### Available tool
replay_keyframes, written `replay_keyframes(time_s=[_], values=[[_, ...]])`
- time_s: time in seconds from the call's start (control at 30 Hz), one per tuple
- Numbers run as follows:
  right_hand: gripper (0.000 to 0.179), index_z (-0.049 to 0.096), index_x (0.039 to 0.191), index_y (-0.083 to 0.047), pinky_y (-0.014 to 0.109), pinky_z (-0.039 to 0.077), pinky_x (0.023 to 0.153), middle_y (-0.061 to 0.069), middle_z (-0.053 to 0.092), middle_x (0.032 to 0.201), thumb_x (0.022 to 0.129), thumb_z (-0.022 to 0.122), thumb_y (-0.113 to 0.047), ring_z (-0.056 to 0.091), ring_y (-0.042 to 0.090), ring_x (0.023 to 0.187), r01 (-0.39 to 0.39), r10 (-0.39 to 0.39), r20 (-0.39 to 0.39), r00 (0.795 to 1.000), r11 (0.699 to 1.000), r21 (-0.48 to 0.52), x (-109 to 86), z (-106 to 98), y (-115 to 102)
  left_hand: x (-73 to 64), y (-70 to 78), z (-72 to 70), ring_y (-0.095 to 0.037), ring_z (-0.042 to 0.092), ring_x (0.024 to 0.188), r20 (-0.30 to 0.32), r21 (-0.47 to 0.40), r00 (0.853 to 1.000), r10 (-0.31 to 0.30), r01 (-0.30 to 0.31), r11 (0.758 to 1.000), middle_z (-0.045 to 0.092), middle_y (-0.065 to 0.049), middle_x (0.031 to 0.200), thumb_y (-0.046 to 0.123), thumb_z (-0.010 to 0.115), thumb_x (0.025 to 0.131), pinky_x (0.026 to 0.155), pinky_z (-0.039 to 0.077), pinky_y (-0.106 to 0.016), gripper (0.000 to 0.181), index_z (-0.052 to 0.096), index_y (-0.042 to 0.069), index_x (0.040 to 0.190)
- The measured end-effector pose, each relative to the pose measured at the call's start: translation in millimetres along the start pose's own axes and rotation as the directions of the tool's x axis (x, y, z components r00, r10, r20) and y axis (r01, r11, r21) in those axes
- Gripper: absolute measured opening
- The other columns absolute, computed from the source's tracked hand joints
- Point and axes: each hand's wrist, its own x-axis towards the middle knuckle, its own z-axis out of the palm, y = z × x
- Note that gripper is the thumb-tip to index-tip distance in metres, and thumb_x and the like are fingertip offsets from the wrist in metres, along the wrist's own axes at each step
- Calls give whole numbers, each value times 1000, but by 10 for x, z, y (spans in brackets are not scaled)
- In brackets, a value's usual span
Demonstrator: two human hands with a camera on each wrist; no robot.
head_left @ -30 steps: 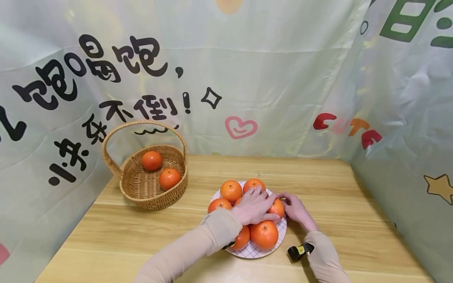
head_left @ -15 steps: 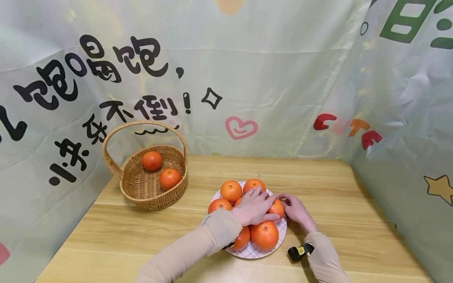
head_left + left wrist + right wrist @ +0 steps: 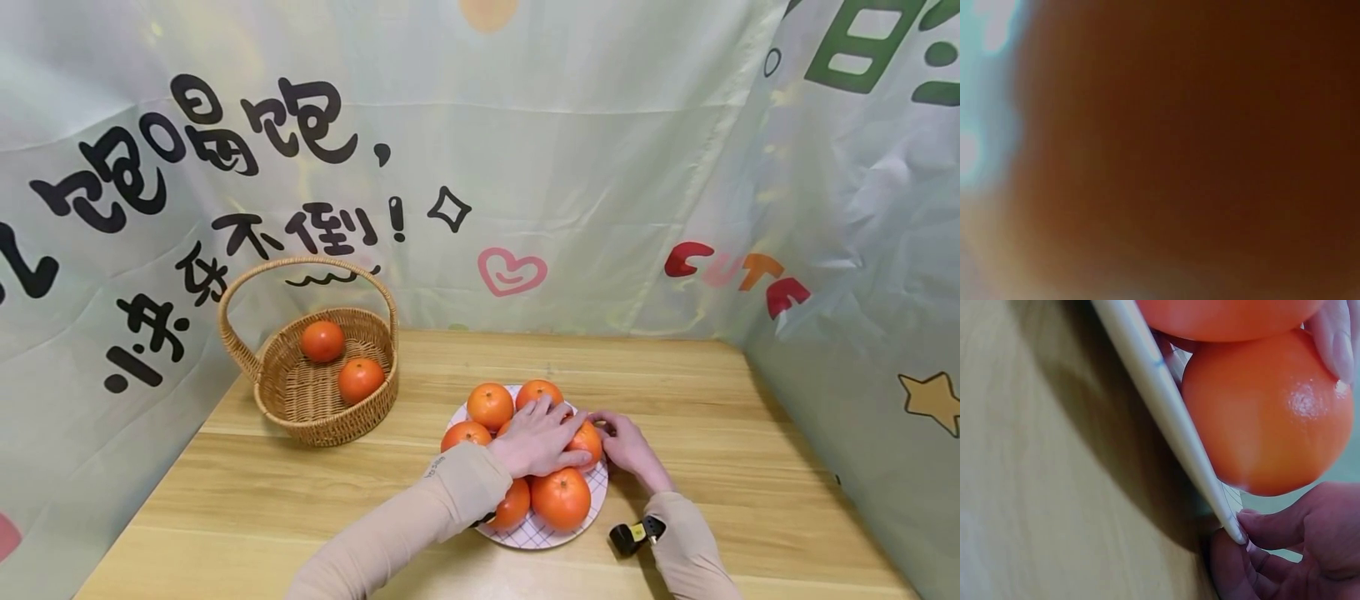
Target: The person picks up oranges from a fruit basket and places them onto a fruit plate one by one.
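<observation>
In the head view, a round plate [image 3: 534,533] with a checked pattern carries several oranges [image 3: 561,498]. My left hand [image 3: 538,437] lies across the top of them, fingers spread, partly hiding those in the middle. At the plate's right side is my right hand [image 3: 628,446]; the right wrist view shows its thumb and fingers pinching the plate rim [image 3: 1229,519]. An orange [image 3: 1266,419] stands just above that pinch, with left-hand fingertips [image 3: 1341,356] on its far side. A blurred brown-orange surface [image 3: 1179,150] fills most of the left wrist view.
A wicker basket [image 3: 326,432] with a tall handle stands at the back left, holding two orange-red fruits [image 3: 361,381]. Printed cloth [image 3: 600,167] hangs behind and beside the wooden table [image 3: 712,400]. A black wrist camera [image 3: 630,536] sits at the right sleeve.
</observation>
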Motion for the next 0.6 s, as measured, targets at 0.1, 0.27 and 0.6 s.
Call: replay_keyframes(time_s=[0.1,0.27,0.6], values=[[27,63,117,9,28,46,64,18,65,86,93,52,3,57,20,74,2,-2,2,1000,1000,-4,-5,-1,-7,3,0,1,-21,40,138,2,1,1000,5,-5,1000,46,5,153,64,40,100,115,37,-35,67,34,29,157],[27,63,117,8,28,46,66,18,65,88,93,52,2,57,21,76,-15,15,1,1000,1000,-2,-9,-1,-20,2,-11,7,-22,39,139,15,-29,1000,10,-9,1000,44,4,155,65,41,100,116,37,-36,69,32,29,158],[28,63,118,8,30,48,63,18,65,88,94,51,2,58,20,74,-32,32,2,999,999,18,-13,10,-12,-95,-97,-25,-23,37,141,-5,-109,997,71,-71,992,41,0,156,58,35,104,117,35,-36,63,29,27,159]])
